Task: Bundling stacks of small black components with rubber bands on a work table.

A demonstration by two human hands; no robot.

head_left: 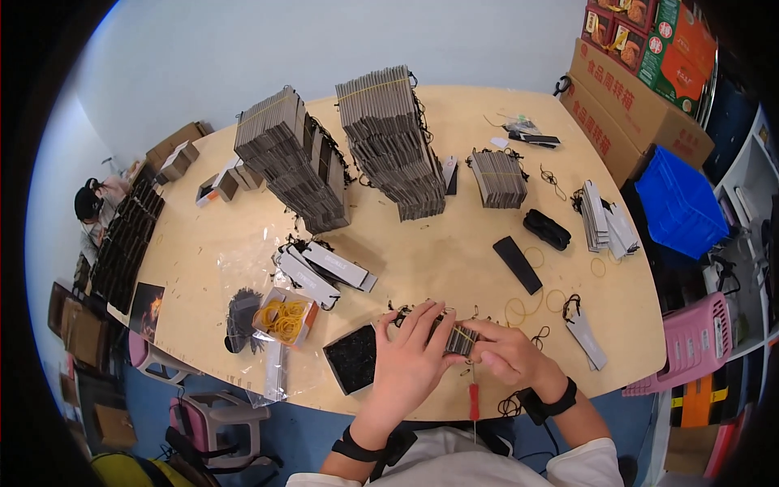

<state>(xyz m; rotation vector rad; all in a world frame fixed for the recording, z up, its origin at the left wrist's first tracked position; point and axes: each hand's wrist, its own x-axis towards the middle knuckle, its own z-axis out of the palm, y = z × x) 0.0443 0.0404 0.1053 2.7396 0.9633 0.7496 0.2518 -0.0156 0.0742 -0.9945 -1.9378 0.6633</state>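
My left hand (415,347) is wrapped over a small bundle of grey hang tags (461,340) with black cords. A yellow rubber band lies across the bundle. At the bundle's right end, my right hand (510,355) is closed with its fingers bent against it; its fingertips are partly hidden. Left of my left hand is an open black box (350,361) with dark contents. Close below my right hand lies a red-handled screwdriver (475,402) at the table's front edge. Loose white and grey tags (324,270) lie farther left, beside an orange-and-white box of yellow rubber bands (286,319).
Two tall stacks of banded tags (292,158) (391,142) stand at the back, with a shorter stack (498,178) to their right. A black flat case (517,265) and loose tags (586,337) lie right. A blue bin (680,203) stands beyond the table.
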